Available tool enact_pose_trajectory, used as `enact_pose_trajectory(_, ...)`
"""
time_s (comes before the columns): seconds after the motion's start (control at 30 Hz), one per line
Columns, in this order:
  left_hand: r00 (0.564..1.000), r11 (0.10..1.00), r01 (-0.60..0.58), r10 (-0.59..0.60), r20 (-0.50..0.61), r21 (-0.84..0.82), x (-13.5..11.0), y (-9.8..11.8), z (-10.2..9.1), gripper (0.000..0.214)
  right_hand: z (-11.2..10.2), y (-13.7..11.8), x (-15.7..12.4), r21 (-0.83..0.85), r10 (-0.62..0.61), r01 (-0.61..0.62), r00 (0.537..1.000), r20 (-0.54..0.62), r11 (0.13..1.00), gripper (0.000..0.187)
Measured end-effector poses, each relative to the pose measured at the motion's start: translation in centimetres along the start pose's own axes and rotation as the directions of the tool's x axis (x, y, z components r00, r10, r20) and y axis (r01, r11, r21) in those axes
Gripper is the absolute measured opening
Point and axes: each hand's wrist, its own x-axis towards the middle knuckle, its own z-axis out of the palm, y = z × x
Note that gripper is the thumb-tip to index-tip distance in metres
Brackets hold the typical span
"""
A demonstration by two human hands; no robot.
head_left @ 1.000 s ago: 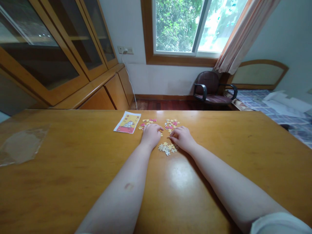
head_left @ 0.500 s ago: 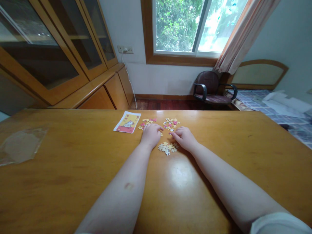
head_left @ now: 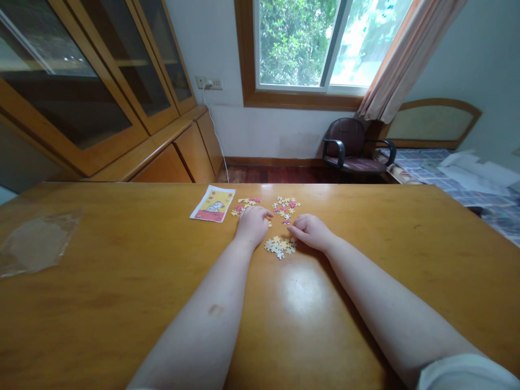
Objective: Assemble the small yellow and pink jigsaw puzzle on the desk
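Over the right side of the left puzzle piece pile [head_left: 249, 201], which has pink and yellow pieces, rests my left hand [head_left: 253, 223]. Its visible fingers reach to the right, loosely bent and apart; some of its fingers are hidden. A yellow puzzle piece [head_left: 270, 223] lies just beside them. My right hand [head_left: 312, 232] is low over the table, fingers loosely curled and thumb apart, with nothing visible in it. Left of its thumb lies a pink puzzle piece [head_left: 286, 222]. Beyond is the right pile of puzzle pieces [head_left: 285, 204]. Nearer me, pale puzzle pieces [head_left: 279, 247] lie between my wrists.
A picture card [head_left: 213, 204] with a white animal lies left of the pieces. A clear plastic bag [head_left: 36, 241] is at the left of the wooden table [head_left: 122, 271]. Past the far edge stand an armchair [head_left: 351, 143], a bed [head_left: 430, 162] and a glass-doored cabinet [head_left: 158, 130].
My right hand has shifted slightly to the right, away from the pink puzzle piece, which now shows more fully on the table. My left hand stays nearly in place.
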Motion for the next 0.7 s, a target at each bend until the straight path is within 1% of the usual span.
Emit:
enact_pose_trajectory(0.07,1.0,1.0,0.003,-0.003,0.002,0.003,0.0,0.0,0.0,0.035,-0.1,0.2,0.0,0.006,-0.029,0.029,0.999,0.037,1.0,0.054)
enact_pose_trajectory(0.1,1.0,1.0,0.006,-0.006,0.004,0.004,0.0,-0.1,0.0,0.035,-0.1,0.3,0.0,-0.014,-0.018,0.019,1.0,0.023,1.0,0.053)
enact_pose_trajectory(0.17,1.0,1.0,0.01,-0.01,0.006,0.007,0.0,-0.1,0.0,0.035,-0.1,0.6,0.1,-0.079,0.038,-0.041,0.999,-0.032,0.996,0.051)
enact_pose_trajectory(0.23,1.0,1.0,0.012,-0.012,0.005,0.005,0.0,-0.1,0.1,0.035,-0.1,0.7,0.2,-0.131,0.114,-0.125,0.99,-0.085,0.983,0.047)
enact_pose_trajectory(0.3,1.0,1.0,0.015,-0.015,0.003,-0.001,0.0,-0.1,0.1,0.034,-0.2,0.7,0.2,-0.131,0.166,-0.182,0.978,-0.125,0.974,0.038)
enact_pose_trajectory(0.33,1.0,1.0,0.015,-0.015,0.003,-0.004,0.0,-0.1,0.1,0.034,-0.3,0.7,0.2,-0.104,0.17,-0.183,0.977,-0.127,0.978,0.031)
enact_pose_trajectory(0.4,1.0,1.0,0.012,-0.012,0.002,-0.008,0.0,-0.1,0.0,0.034,-0.6,0.6,0.0,0.003,0.128,-0.128,0.989,-0.068,0.992,0.016)
enact_pose_trajectory(0.47,1.0,1.0,0.008,-0.008,-0.001,-0.008,0.0,0.0,0.0,0.034,-0.9,0.4,-0.2,0.119,0.054,-0.059,0.997,0.048,0.991,0.015)
enact_pose_trajectory(0.53,1.0,1.0,0.007,-0.007,-0.006,-0.008,0.0,0.0,-0.1,0.035,-1.1,0.4,-0.3,0.189,0.009,-0.035,0.99,0.14,0.981,0.017)
enact_pose_trajectory(0.6,1.0,1.0,0.01,-0.01,-0.006,-0.009,0.0,0.0,-0.1,0.035,-1.1,0.4,-0.3,0.218,0.002,-0.038,0.986,0.165,0.975,0.013)
enact_pose_trajectory(0.7,1.0,1.0,0.015,-0.015,-0.001,-0.013,0.0,0.0,0.0,0.035,-0.8,0.3,-0.2,0.25,-0.006,-0.034,0.988,0.155,0.968,0.007)
